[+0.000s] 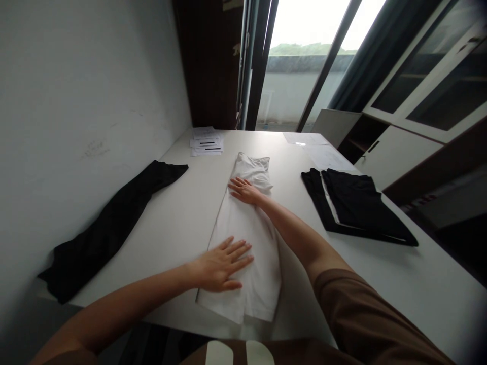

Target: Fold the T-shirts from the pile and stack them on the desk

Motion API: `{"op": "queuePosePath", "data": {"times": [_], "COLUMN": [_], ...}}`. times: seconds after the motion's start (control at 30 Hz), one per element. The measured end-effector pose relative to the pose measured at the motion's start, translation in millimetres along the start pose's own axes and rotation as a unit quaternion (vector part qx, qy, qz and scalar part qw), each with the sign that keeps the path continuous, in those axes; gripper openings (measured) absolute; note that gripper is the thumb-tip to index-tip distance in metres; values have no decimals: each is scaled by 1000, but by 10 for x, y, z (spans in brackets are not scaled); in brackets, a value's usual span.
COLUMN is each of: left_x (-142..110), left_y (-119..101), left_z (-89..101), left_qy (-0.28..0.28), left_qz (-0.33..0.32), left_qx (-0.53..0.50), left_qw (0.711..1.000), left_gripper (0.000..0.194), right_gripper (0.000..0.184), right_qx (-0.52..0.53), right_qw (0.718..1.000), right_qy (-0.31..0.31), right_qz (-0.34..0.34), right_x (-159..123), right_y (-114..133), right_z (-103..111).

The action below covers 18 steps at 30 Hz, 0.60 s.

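Note:
A white garment (247,228), folded into a long narrow strip, lies lengthwise down the middle of the white table (182,213). My left hand (222,263) lies flat on its near end with the fingers spread, open. My right hand (245,191) rests flat on the strip farther up, just below the bunched far end, also open. Neither hand grips the cloth.
A long black garment (110,223) lies along the wall on the left. A stack of folded black and white clothes (353,205) sits on the right. Printed papers (206,142) lie at the far left corner, with more sheets (308,139) at the far right. A cabinet stands to the right of the table.

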State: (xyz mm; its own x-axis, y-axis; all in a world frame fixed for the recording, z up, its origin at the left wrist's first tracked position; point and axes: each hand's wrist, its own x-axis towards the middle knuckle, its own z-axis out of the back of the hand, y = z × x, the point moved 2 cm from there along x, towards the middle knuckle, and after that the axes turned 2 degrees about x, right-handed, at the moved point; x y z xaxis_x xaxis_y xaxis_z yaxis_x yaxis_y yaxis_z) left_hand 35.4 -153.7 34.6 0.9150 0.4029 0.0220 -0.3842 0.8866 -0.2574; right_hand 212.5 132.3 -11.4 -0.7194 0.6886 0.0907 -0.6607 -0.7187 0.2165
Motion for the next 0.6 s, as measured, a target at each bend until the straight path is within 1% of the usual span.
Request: {"op": "queuePosePath", "data": {"times": [0.1, 0.17, 0.23, 0.37, 0.43, 0.5, 0.6], "left_x": [-2, -1, 1, 3, 2, 8, 48], "left_y": [-274, -362, -372, -312, -306, -329, -402], "left_z": [2, 13, 17, -6, -19, -24, -24], "left_qy": [7, 6, 3, -5, -10, -11, -14], "left_qz": [-56, -63, -59, -54, -53, -52, -42], "left_qx": [-24, -33, -39, -52, -54, -53, -51], "left_qw": [998, 997, 998, 997, 997, 997, 998], "left_gripper": [76, 75, 74, 71, 71, 72, 71], "right_gripper": [61, 62, 64, 64, 62, 60, 60], "right_qx": [0, -1, -1, 14, 24, 24, 12], "right_qw": [1000, 999, 999, 999, 997, 996, 999], "right_qy": [11, 14, 16, 16, 15, 15, 4], "right_qz": [-26, -44, -37, 46, 75, 79, 49], "right_x": [109, 125, 75, -170, -282, -328, -259], "right_y": [27, 101, 234, 573, 675, 689, 580], "right_z": [2, -3, -24, -89, -98, -85, -52]}}
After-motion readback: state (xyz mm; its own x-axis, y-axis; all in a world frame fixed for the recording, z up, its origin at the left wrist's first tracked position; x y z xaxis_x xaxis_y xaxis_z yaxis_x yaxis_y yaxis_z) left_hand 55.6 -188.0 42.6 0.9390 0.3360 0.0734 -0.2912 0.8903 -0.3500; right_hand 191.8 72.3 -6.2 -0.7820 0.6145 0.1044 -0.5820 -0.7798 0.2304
